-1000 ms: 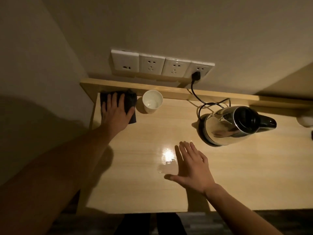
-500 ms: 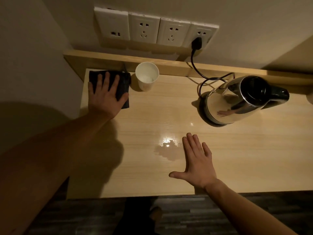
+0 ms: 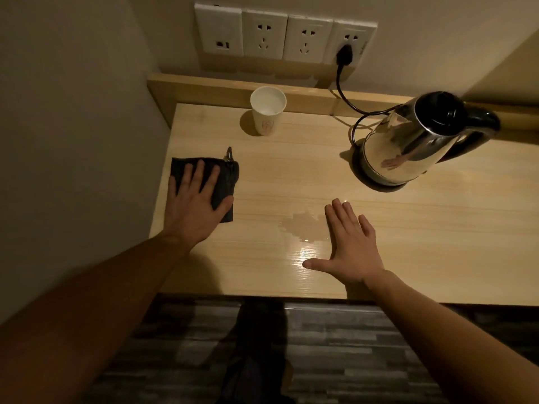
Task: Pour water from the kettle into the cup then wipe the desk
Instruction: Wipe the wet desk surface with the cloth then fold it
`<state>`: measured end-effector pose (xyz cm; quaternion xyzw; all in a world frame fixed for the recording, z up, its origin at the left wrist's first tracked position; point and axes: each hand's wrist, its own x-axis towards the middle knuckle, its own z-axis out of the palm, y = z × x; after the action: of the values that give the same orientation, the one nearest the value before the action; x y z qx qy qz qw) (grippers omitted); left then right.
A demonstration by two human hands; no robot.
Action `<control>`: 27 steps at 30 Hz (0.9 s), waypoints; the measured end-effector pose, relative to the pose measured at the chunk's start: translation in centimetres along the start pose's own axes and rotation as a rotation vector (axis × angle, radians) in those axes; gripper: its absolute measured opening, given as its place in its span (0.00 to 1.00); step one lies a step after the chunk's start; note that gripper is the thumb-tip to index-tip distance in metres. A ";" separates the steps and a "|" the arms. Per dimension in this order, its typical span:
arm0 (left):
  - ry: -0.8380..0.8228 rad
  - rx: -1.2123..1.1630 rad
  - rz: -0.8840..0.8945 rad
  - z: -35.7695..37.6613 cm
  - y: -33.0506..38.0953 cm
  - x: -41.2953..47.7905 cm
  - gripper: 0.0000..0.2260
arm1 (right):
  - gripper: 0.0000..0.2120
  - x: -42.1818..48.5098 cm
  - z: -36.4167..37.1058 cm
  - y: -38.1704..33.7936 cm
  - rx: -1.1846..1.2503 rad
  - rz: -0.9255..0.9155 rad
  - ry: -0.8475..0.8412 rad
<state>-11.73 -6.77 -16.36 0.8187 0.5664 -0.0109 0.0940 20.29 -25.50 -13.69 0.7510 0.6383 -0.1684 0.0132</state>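
Head view shows the wiping step: left hand (image 3: 196, 208) pressed flat, fingers spread, on the dark cloth (image 3: 222, 182) at the desk's (image 3: 437, 243) left, right hand (image 3: 354, 243) open beside the puddle (image 3: 304, 227), filled paper cup (image 3: 267, 110) and kettle (image 3: 420, 141) far, so the cloth likely needs sliding right.

Above the desk's back edge we see a row of four white wall sockets (image 3: 284, 36), a black plug (image 3: 345, 54) in the rightmost. Below the front edge, dark striped flooring (image 3: 335, 351).
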 end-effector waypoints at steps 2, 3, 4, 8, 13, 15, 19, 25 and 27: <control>0.011 0.000 0.005 0.4 0.0 -1.9 0.38 | 0.65 -0.1 0.2 0.1 0.005 -0.003 0.011; 0.017 0.001 0.008 0.6 0.0 -2.9 0.38 | 0.65 -0.1 0.2 0.1 0.006 -0.004 0.017; 0.020 0.003 0.008 0.7 0.0 -3.8 0.38 | 0.65 -0.1 0.3 0.1 0.004 -0.005 0.023; 0.008 0.002 -0.003 1.4 0.1 -7.2 0.39 | 0.64 -0.4 0.7 0.2 -0.004 -0.008 0.042; -0.038 0.009 -0.027 1.9 -0.1 -10.0 0.42 | 0.64 -0.5 1.2 0.2 -0.017 -0.018 0.061; -0.051 -0.007 -0.034 1.9 -0.2 -10.4 0.44 | 0.64 -0.3 1.2 0.2 -0.017 -0.022 0.067; -0.069 -0.026 -0.048 1.9 0.3 -11.7 0.45 | 0.64 -0.2 1.2 0.3 -0.018 -0.022 0.065; 0.155 -0.163 -0.025 1.8 2.5 -16.1 0.30 | 0.64 -0.4 1.3 0.4 -0.014 -0.026 0.059; 0.066 -0.226 -0.071 1.3 3.6 -17.4 0.30 | 0.64 -0.5 1.3 0.4 -0.015 -0.029 0.048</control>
<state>-14.50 -24.29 -14.97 0.7820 0.5956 0.0767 0.1667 20.27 -26.31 -14.85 0.7454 0.6505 -0.1457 0.0008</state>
